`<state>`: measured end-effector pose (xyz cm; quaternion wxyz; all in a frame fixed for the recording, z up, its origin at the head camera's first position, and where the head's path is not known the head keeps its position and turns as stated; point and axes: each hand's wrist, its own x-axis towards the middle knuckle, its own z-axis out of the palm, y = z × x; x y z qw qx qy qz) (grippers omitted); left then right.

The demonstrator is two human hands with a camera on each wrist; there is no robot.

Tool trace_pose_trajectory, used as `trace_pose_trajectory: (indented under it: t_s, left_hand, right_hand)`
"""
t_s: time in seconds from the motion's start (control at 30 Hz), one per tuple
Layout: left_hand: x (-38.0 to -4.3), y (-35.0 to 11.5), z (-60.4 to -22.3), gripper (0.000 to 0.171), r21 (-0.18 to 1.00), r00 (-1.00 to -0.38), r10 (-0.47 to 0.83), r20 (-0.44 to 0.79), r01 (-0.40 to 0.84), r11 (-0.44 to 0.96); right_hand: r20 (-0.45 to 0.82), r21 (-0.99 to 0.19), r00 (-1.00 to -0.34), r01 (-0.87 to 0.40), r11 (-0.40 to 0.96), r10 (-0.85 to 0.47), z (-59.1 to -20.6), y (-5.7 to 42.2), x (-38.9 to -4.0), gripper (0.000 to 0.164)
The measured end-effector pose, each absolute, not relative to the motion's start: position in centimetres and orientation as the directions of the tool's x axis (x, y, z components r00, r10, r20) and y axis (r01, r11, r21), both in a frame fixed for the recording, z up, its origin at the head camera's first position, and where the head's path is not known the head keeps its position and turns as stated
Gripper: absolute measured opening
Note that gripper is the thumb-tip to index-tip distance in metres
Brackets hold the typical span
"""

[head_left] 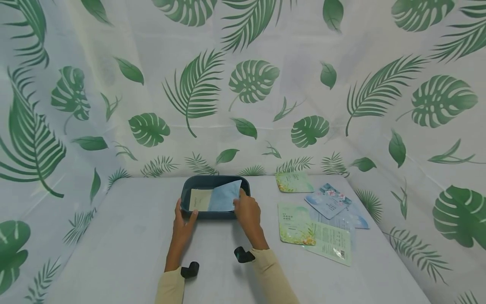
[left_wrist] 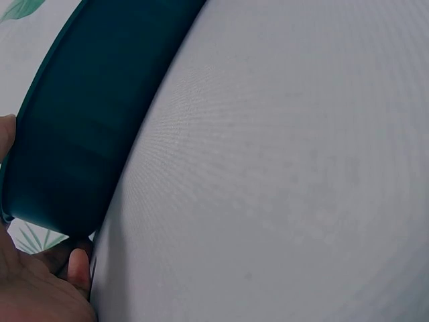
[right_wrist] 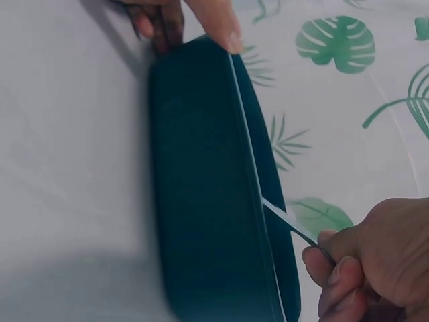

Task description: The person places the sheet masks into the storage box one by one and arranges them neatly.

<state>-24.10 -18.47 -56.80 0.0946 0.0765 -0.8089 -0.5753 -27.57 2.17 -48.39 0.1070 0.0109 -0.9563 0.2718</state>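
Near the far edge of the white table (head_left: pixel 125 236), the left hand (head_left: pixel 183 228) grips the left end of a dark bin (head_left: pixel 212 215), and the right hand (head_left: pixel 248 213) pinches the right edge of a pale blue packet (head_left: pixel 225 196) slanting inside it, beside a cream packet (head_left: pixel 197 199). Bare cloth separates the bin from the green packet (head_left: pixel 297 223) at right. Lettering on the cream and green packets is too small to read.

1. Looks softly, evenly lit in the head view, with muted colours.
2. Shows a diffuse shadow on the white tabletop (head_left: pixel 121 253) beside the right sleeve (head_left: pixel 274 274).
3. Glints faintly on the lowest green packet (head_left: pixel 332 243).
4. Turns dimmer in both wrist views, darkening the tray (left_wrist: pixel 94 127).
5. Blurs along the tray's base in the right wrist view.
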Motion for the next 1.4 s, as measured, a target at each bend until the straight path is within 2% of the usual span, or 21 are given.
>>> trace_pose_trajectory:
  t_s: [0.23, 0.5, 0.77, 0.93, 1.23, 1.4]
  left_hand:
    - [-24.3, -18.5, -56.9, 0.083, 0.945, -0.97, -0.235, 0.061, -0.019, 0.327]
    - [-24.1, -18.4, -57.0, 0.082, 0.944, -0.965, -0.252, 0.073, -0.014, 0.328]
    - [-24.1, -18.3, -56.8, 0.083, 0.941, -0.965, -0.253, 0.071, -0.019, 0.337]
    - [-24.1, -18.3, -56.8, 0.082, 0.941, -0.965, -0.253, 0.069, -0.021, 0.337]
    - [-24.3, -18.3, -57.1, 0.082, 0.942, -0.963, -0.255, 0.083, -0.008, 0.336]
    - [-24.3, -18.4, -57.1, 0.082, 0.941, -0.965, -0.252, 0.077, -0.013, 0.337]
  right_hand:
    - [0.294, -0.474, -0.955, -0.182, 0.862, -0.04, -49.1, 0.9, -27.1, 0.042]
    - [0.307, -0.468, -0.948, -0.229, 0.853, -0.086, -49.4, -0.4, -26.6, 0.042]
    - [0.324, -0.409, -0.941, -0.234, 0.882, -0.099, -49.5, -0.9, -26.4, 0.039]
    - [0.349, -0.419, -0.935, -0.216, 0.882, -0.063, -49.5, -0.5, -26.2, 0.033]
    - [0.434, -0.513, -0.9, -0.201, 0.835, 0.05, -48.7, 2.0, -26.6, 0.012]
    - [0.431, -0.564, -0.896, -0.173, 0.807, 0.11, -48.5, 3.7, -26.5, 0.011]
